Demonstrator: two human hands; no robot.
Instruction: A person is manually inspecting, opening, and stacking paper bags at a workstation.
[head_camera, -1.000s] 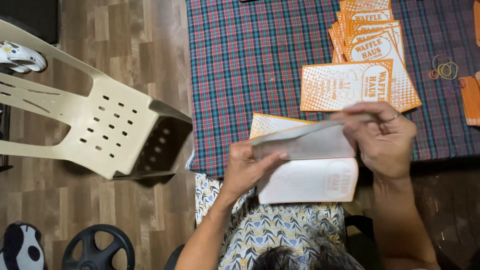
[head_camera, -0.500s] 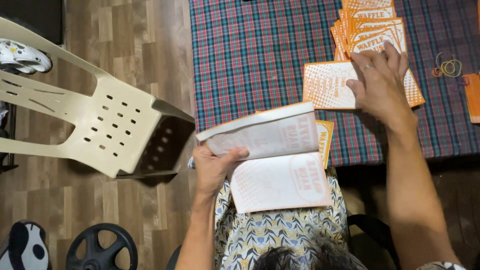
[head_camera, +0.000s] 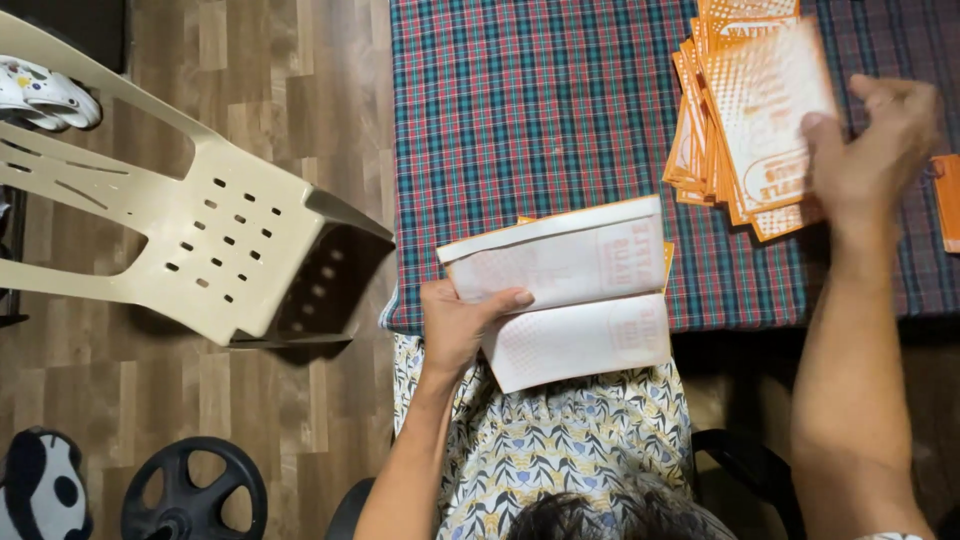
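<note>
The folded white paper sleeves (head_camera: 575, 295) sit at the near edge of the plaid tablecloth (head_camera: 530, 100), over the lap, long axis running left to right — the left hand (head_camera: 458, 325) grips their left end, thumb curled over the top fold. The right hand (head_camera: 868, 150), blurred, is far and to the right of them, fingers closed on one orange printed sleeve (head_camera: 765, 105) over the orange stack (head_camera: 695, 150) — so the stack is that hand's reach. A beige plastic chair (head_camera: 200, 230) stands off to the left on the wood floor (head_camera: 280, 60).
</note>
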